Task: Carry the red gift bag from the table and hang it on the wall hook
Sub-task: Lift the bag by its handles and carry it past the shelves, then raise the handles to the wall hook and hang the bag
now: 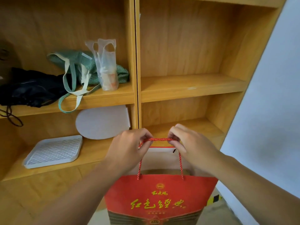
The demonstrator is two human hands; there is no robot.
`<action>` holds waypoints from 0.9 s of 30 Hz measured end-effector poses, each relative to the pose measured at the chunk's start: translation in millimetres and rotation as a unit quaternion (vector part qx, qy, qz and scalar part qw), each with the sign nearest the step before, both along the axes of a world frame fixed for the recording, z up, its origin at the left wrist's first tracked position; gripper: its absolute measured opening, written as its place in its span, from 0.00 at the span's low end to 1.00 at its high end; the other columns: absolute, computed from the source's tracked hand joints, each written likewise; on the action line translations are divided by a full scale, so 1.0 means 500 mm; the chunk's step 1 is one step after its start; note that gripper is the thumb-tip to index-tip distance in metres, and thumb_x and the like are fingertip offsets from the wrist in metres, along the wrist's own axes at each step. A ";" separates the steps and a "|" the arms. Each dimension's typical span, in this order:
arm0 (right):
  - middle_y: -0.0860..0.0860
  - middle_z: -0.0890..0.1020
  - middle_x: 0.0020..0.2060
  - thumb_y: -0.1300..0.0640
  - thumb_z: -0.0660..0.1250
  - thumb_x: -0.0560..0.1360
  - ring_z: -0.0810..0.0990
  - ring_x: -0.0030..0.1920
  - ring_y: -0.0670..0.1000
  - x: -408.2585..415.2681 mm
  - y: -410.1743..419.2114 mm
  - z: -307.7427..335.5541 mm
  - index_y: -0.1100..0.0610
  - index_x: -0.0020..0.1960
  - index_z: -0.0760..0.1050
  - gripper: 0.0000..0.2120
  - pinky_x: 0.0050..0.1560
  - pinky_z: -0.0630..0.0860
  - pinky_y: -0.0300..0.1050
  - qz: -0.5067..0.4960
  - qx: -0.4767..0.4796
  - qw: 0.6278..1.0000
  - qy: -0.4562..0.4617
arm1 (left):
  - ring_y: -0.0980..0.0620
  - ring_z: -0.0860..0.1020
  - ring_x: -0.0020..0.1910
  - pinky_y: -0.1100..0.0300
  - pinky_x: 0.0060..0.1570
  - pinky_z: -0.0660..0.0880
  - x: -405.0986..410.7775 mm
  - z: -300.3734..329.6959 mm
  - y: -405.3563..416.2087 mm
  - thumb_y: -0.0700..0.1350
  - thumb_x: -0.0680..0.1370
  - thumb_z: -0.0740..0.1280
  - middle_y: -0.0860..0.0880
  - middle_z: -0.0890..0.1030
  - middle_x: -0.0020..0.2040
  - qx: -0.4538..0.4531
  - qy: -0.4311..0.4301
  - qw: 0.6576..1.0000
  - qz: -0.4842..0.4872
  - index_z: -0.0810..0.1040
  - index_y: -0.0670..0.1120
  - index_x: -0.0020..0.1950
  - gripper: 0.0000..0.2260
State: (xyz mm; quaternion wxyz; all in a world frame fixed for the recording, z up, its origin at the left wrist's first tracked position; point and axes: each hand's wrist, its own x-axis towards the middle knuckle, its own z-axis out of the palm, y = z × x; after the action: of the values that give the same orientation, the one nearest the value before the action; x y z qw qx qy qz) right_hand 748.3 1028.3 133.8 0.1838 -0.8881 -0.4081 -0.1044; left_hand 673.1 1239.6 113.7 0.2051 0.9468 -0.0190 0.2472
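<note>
Both hands meet in the lower centre of the frame. The left hand [128, 148] is closed, fingers curled over one end of a red twisted cord handle [158, 139]. The right hand [190, 143] is closed on the other end of the same cord, pinching it between thumb and fingers. Between the two hands the cord runs taut and roughly level; from each hand a strand drops nearly straight down to the rim of the bag.

The red gift bag [160, 198] hangs below the hands at the bottom centre of the frame, held clear of any surface. It is a stiff paper bag with a flat front panel, a straight top edge, gold characters and a small round gold emblem. Its mouth is open, showing a pale inner wall.

Behind the hands stands a wooden shelf unit [191, 85] with a smooth, light grain finish, split by a vertical divider. The compartments in the right half of the frame hold nothing visible. In the lower left, a flat white plastic tray [53, 151] with rounded corners and a slotted surface lies on a shelf; just beside it a white rounded panel [103, 122] leans upright. On the shelf above, in the left centre, rest a crumpled black cloth bag [29, 88], a green striped fabric tote [78, 65] with straps hanging over the shelf edge, and a thin clear plastic bag [107, 65] standing upright. A plain pale wall [267, 111] fills the right edge.
</note>
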 end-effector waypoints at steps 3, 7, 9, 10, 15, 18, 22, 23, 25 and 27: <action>0.45 0.75 0.47 0.54 0.66 0.81 0.78 0.43 0.52 0.063 0.013 -0.009 0.50 0.50 0.73 0.03 0.42 0.75 0.53 -0.029 0.019 0.999 0.012 | 0.61 0.81 0.45 0.64 0.40 0.74 0.091 -0.003 0.026 0.52 0.78 0.70 0.61 0.85 0.44 -0.001 0.012 0.999 -0.036 0.82 0.58 0.52 0.04; 0.45 0.75 0.45 0.54 0.67 0.81 0.77 0.42 0.52 0.124 -0.006 -0.019 0.50 0.50 0.73 0.03 0.43 0.76 0.54 -0.073 0.028 0.997 0.028 | 0.63 0.81 0.46 0.59 0.40 0.78 0.196 -0.010 0.024 0.55 0.78 0.67 0.64 0.83 0.44 -0.013 0.018 0.996 -0.082 0.80 0.62 0.52 0.04; 0.46 0.76 0.46 0.54 0.67 0.81 0.77 0.44 0.52 0.144 -0.030 -0.020 0.51 0.50 0.73 0.03 0.44 0.75 0.54 -0.098 0.035 0.994 0.034 | 0.65 0.81 0.47 0.55 0.43 0.80 0.245 -0.006 0.004 0.55 0.77 0.67 0.66 0.83 0.44 -0.018 0.018 0.993 -0.112 0.79 0.63 0.51 0.04; 0.46 0.77 0.46 0.54 0.66 0.81 0.77 0.44 0.52 0.154 -0.047 -0.018 0.51 0.50 0.73 0.03 0.44 0.75 0.53 -0.113 0.042 0.992 0.034 | 0.66 0.80 0.47 0.54 0.44 0.79 0.269 -0.002 -0.011 0.55 0.77 0.67 0.67 0.83 0.44 -0.014 0.014 0.992 -0.128 0.78 0.63 0.51 0.04; 0.45 0.78 0.46 0.53 0.64 0.82 0.78 0.44 0.50 0.188 -0.165 -0.009 0.48 0.50 0.73 0.02 0.46 0.77 0.50 -0.201 0.057 0.978 0.030 | 0.63 0.80 0.47 0.56 0.46 0.78 0.382 0.022 -0.130 0.51 0.77 0.71 0.64 0.85 0.45 -0.012 -0.018 0.978 -0.209 0.82 0.59 0.50 0.04; 0.44 0.80 0.45 0.52 0.65 0.81 0.80 0.44 0.51 0.200 -0.247 0.010 0.46 0.50 0.72 0.02 0.47 0.79 0.53 -0.263 0.065 0.962 0.017 | 0.59 0.80 0.48 0.55 0.46 0.78 0.440 0.039 -0.220 0.49 0.77 0.73 0.63 0.85 0.45 -0.012 -0.028 0.963 -0.267 0.83 0.57 0.50 0.03; 0.47 0.80 0.46 0.54 0.67 0.82 0.79 0.44 0.52 0.199 -0.351 0.044 0.51 0.52 0.76 0.01 0.48 0.79 0.52 -0.338 0.078 0.938 -0.002 | 0.56 0.83 0.47 0.50 0.47 0.79 0.513 0.055 -0.348 0.46 0.77 0.74 0.60 0.86 0.45 -0.040 -0.046 0.935 -0.348 0.84 0.55 0.49 0.04; 0.47 0.80 0.46 0.54 0.67 0.82 0.79 0.44 0.52 0.197 -0.378 0.052 0.51 0.52 0.77 0.02 0.48 0.79 0.52 -0.355 0.081 0.931 -0.005 | 0.56 0.83 0.47 0.50 0.47 0.79 0.526 0.062 -0.382 0.46 0.77 0.74 0.60 0.86 0.45 -0.051 -0.045 0.927 -0.369 0.84 0.55 0.49 0.04; 0.46 0.80 0.45 0.54 0.67 0.82 0.79 0.44 0.51 0.192 -0.429 0.067 0.50 0.51 0.77 0.01 0.48 0.79 0.52 -0.384 0.083 0.920 -0.020 | 0.58 0.83 0.45 0.53 0.45 0.80 0.547 0.075 -0.448 0.44 0.77 0.74 0.59 0.86 0.43 -0.073 -0.046 0.911 -0.403 0.84 0.54 0.48 0.05; 0.46 0.80 0.45 0.54 0.67 0.81 0.80 0.44 0.51 0.190 -0.481 0.075 0.50 0.51 0.77 0.01 0.48 0.79 0.52 -0.410 0.085 0.907 -0.035 | 0.60 0.83 0.45 0.56 0.44 0.80 0.565 0.084 -0.508 0.43 0.77 0.74 0.59 0.86 0.43 -0.084 -0.040 0.897 -0.431 0.85 0.54 0.48 0.05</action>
State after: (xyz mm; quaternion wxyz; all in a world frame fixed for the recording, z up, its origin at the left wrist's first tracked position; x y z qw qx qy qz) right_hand 843.1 787.8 171.5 0.1857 -0.9539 -0.0036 -0.2356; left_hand 955.8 985.8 155.6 0.3695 0.8145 -0.4126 0.1728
